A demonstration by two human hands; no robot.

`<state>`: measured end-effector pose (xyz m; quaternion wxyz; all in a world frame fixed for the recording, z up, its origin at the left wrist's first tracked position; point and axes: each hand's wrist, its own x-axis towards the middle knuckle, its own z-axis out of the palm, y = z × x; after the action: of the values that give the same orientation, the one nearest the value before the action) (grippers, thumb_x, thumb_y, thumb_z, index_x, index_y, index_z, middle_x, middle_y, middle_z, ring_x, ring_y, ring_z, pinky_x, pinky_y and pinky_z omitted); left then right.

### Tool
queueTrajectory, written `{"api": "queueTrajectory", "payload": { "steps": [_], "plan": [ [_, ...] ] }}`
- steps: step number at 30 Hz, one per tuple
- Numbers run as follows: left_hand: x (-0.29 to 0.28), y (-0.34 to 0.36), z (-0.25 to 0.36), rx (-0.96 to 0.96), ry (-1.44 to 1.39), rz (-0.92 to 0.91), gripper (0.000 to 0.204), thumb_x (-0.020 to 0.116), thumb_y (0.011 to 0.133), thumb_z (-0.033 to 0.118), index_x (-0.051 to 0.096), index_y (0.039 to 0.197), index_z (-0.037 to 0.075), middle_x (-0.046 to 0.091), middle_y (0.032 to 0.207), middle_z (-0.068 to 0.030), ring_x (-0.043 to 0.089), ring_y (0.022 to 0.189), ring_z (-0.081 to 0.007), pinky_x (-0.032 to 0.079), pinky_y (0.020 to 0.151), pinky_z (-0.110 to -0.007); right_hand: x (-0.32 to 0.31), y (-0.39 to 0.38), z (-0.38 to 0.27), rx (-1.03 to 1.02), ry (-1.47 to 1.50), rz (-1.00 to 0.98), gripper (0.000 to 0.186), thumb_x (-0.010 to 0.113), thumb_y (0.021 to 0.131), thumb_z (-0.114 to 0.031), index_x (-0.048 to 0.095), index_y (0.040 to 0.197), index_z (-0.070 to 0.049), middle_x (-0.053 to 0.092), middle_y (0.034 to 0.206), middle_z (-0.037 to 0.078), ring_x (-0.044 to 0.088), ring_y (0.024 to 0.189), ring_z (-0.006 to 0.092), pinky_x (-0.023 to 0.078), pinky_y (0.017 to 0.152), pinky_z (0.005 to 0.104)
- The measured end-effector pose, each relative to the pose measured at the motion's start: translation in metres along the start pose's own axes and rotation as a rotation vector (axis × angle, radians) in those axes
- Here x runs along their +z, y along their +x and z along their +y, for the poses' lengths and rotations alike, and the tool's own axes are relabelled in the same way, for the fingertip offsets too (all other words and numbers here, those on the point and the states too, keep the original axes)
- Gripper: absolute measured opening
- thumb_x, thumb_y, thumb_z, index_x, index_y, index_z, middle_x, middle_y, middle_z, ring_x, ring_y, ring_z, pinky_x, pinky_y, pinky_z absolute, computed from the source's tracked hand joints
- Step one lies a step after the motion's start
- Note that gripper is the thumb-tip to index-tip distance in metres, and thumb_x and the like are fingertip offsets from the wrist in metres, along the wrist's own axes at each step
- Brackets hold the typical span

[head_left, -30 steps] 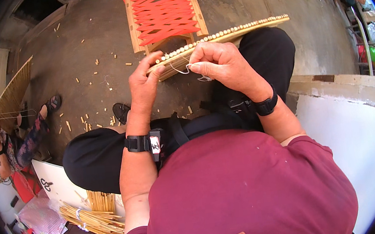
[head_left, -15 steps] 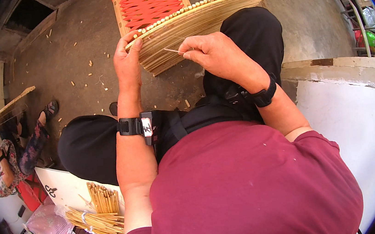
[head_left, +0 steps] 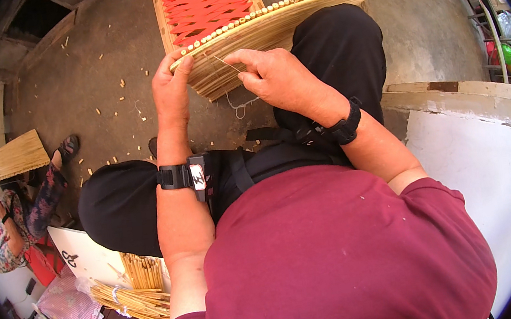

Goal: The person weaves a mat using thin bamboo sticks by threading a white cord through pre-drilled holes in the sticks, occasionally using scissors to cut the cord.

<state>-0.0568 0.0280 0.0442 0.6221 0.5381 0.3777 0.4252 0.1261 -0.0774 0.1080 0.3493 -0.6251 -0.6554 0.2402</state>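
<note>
A flat mat of straw-coloured stalks [head_left: 266, 30] is tilted in front of me, its row of round cut ends along the far edge. My left hand [head_left: 170, 93] grips the mat's left corner, thumb on the near face and fingers behind. My right hand [head_left: 278, 80] is closed in a pinch on a thin, pale needle [head_left: 228, 65], whose far end meets the mat near my left thumb. A loose loop of light thread [head_left: 239, 106] hangs below the right hand. The mat's right part lies against my raised right knee.
A wooden frame with red woven straps [head_left: 207, 7] stands beyond the mat. Short stalk offcuts [head_left: 122, 83] litter the floor. Tied stalk bundles [head_left: 135, 305] lie at my lower left. Further left, a seated person holds another stalk mat [head_left: 16, 157]. A white-sided ledge [head_left: 464, 167] is on my right.
My right hand has shifted slightly left and down, and the needle now reaches the mat. A thread loop has come into view below. The other person's mat has turned its broad face toward me.
</note>
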Motion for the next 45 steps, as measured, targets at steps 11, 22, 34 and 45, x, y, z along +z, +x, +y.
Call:
{"api": "queueTrajectory", "payload": {
  "steps": [11, 22, 34, 45],
  "plan": [
    [0.006, -0.075, 0.020, 0.039, 0.314, -0.378, 0.047, 0.080, 0.066, 0.009, 0.064, 0.111, 0.004, 0.064, 0.109, -0.0095, 0.060, 0.104, -0.0220, 0.046, 0.092, -0.032, 0.008, -0.028, 0.052, 0.168, -0.425, -0.927, 0.028, 0.060, 0.075, -0.009, 0.071, 0.100, -0.015, 0.068, 0.100, 0.012, 0.063, 0.098, 0.0310, 0.049, 0.082, 0.0389],
    [0.001, -0.068, 0.017, 0.024, 0.332, -0.547, 0.058, 0.084, 0.061, 0.030, 0.067, 0.111, 0.005, 0.064, 0.116, -0.0107, 0.060, 0.110, -0.0262, 0.046, 0.094, -0.035, 0.033, -0.043, 0.095, -0.059, -0.272, -0.444, 0.035, 0.058, 0.083, -0.015, 0.061, 0.118, -0.014, 0.061, 0.121, 0.011, 0.055, 0.113, 0.0301, 0.043, 0.095, 0.0386],
    [-0.005, -0.055, 0.010, -0.079, 0.132, -0.513, 0.059, 0.076, 0.075, 0.035, 0.062, 0.120, 0.000, 0.057, 0.129, -0.0185, 0.051, 0.125, -0.0293, 0.036, 0.106, -0.038, 0.025, -0.011, 0.046, -0.023, -0.192, -0.793, 0.027, 0.060, 0.078, -0.007, 0.066, 0.104, -0.007, 0.064, 0.106, 0.015, 0.059, 0.103, 0.0336, 0.046, 0.088, 0.0407],
    [0.000, -0.046, 0.011, -0.066, 0.072, -0.304, 0.042, 0.060, 0.092, 0.027, 0.060, 0.124, 0.000, 0.061, 0.124, -0.0101, 0.054, 0.115, -0.0184, 0.037, 0.102, -0.031, -0.040, -0.021, 0.019, 0.060, -0.149, -0.724, 0.025, 0.056, 0.080, -0.009, 0.067, 0.102, -0.010, 0.066, 0.080, 0.016, 0.063, 0.077, 0.0342, 0.049, 0.070, 0.0413]
  ]
}}
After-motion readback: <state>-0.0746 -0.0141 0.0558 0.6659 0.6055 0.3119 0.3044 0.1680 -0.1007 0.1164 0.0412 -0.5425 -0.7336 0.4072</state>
